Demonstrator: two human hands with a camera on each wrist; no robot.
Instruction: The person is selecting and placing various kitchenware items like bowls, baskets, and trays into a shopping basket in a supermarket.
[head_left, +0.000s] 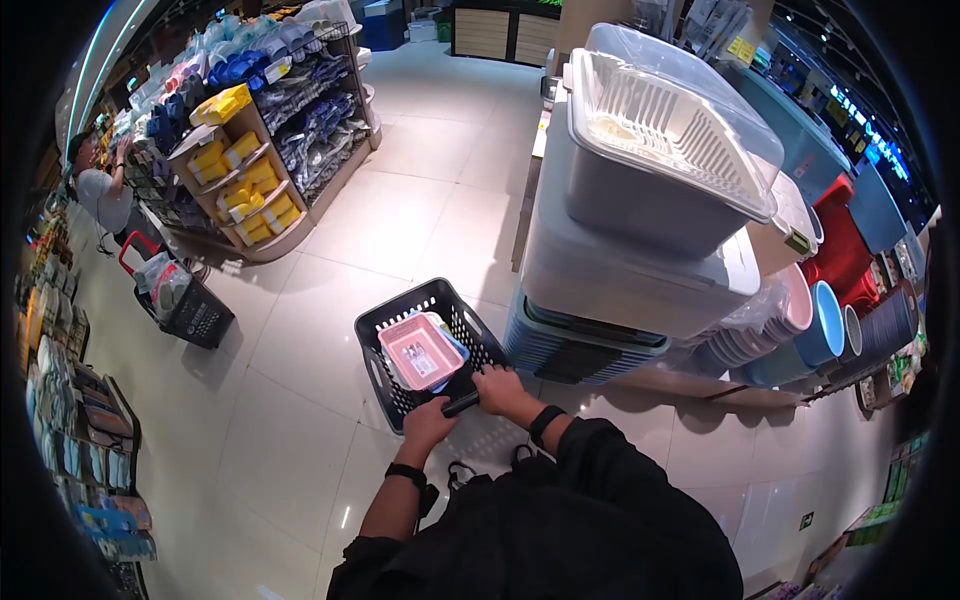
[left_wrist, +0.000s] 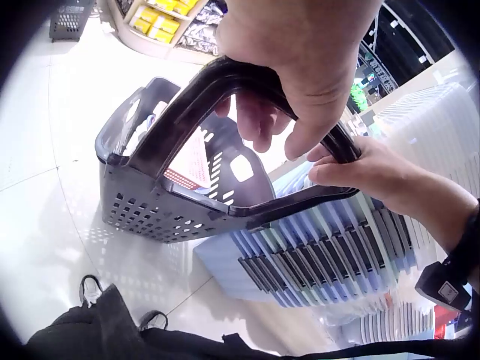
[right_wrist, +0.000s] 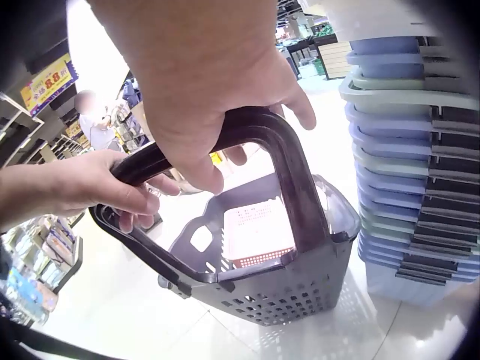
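A dark perforated shopping basket (head_left: 375, 372) stands on the floor before the wearer, its black handle (head_left: 461, 404) raised. Both hands grip that handle: the left hand (head_left: 428, 425) at its left end, the right hand (head_left: 500, 390) at its right end. In the left wrist view the left hand (left_wrist: 300, 60) curls over the handle from above, and the right hand (left_wrist: 367, 176) wraps it further along. A pink plastic basket (head_left: 420, 350) lies inside, on top of white and blue items. The right wrist view shows the right hand (right_wrist: 214, 97) and left hand (right_wrist: 97, 184) round the handle.
Stacked storage boxes (head_left: 640, 270) rise close on the right, beside tubs and basins (head_left: 822, 325). A shelf of slippers and yellow packs (head_left: 250, 180) stands at upper left. A person (head_left: 100, 195) is near a black basket with a red handle (head_left: 195, 315). More shelves line the left.
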